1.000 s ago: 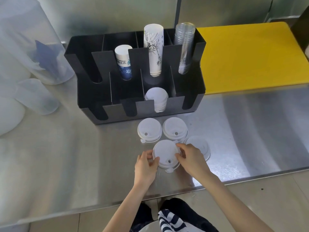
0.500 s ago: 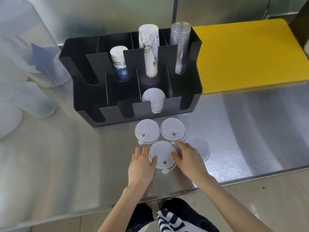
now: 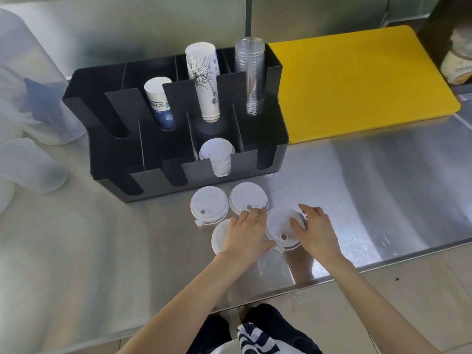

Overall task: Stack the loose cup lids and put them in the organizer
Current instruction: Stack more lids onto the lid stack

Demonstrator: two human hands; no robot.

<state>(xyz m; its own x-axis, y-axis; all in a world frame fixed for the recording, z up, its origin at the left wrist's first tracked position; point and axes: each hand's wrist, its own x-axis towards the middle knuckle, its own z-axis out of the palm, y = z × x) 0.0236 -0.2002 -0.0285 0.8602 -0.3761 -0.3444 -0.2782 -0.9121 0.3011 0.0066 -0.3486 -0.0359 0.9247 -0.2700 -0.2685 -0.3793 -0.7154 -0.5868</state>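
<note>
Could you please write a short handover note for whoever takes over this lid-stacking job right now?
Left hand rests on the near-left lid.
Right hand steadies the near-right lid; neither is lifted.
Two more loose lids lie flat before the black organizer.
Done: one lid stack sits in a front slot.
Left: stack all four, then slot them in.

A yellow cutting board (image 3: 357, 80) lies flat on the steel worktop (image 3: 383, 187), toward its back right; translucent plastic containers (image 3: 28, 164) crowd the left edge; tall printed paper cups (image 3: 204, 80), a shorter blue-patterned stack (image 3: 161, 106) and clear plastic cups (image 3: 251, 75) stand upright.
</note>
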